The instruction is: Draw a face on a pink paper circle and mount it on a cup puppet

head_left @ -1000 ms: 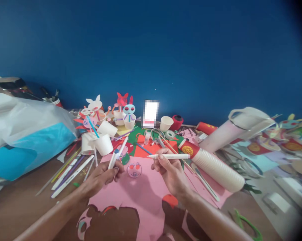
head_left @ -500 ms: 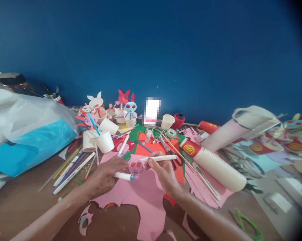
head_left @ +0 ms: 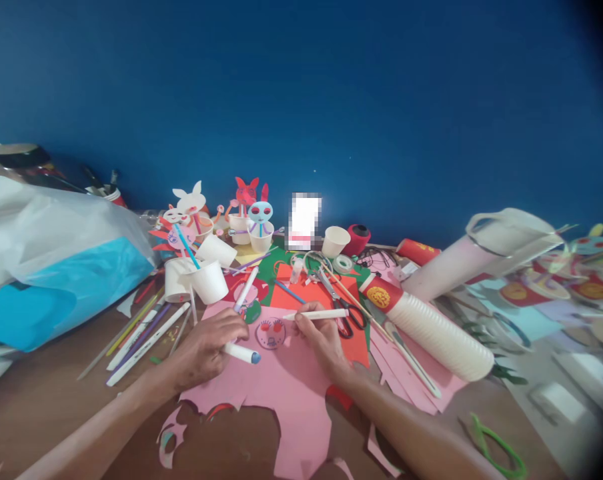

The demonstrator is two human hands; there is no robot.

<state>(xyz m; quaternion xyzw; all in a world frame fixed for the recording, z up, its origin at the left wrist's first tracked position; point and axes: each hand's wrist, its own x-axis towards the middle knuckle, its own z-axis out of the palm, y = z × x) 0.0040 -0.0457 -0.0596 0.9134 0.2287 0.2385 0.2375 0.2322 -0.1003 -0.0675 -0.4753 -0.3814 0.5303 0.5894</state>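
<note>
My right hand (head_left: pixel 321 337) pinches a slim white marker (head_left: pixel 329 314) with a pinkish end, its tip just above a round face (head_left: pixel 270 332) drawn on pink paper (head_left: pixel 281 380). The face has red eyes with lashes, a small mouth and a dark outline. My left hand (head_left: pixel 216 343) rests on the paper, left of the face, closed around a thicker white marker (head_left: pixel 239 352) with a blue end. Another white marker (head_left: pixel 247 288) touches or lies beside its fingertips; whether it is held, I cannot tell.
Scissors (head_left: pixel 349 320) and stacked paper cups (head_left: pixel 431 330) lie to the right. Several pens (head_left: pixel 149 343) and white cups (head_left: pixel 209 281) stand at left. Paper-animal cups (head_left: pixel 260 233) line the back. A plastic bag (head_left: pixel 71 220) is far left; green scissor handles (head_left: pixel 499 450) lie front right.
My left hand has shifted slightly left with its blue-ended marker, uncovering more of the face. The right hand's marker has drawn back a little to the left; its grip looks the same.
</note>
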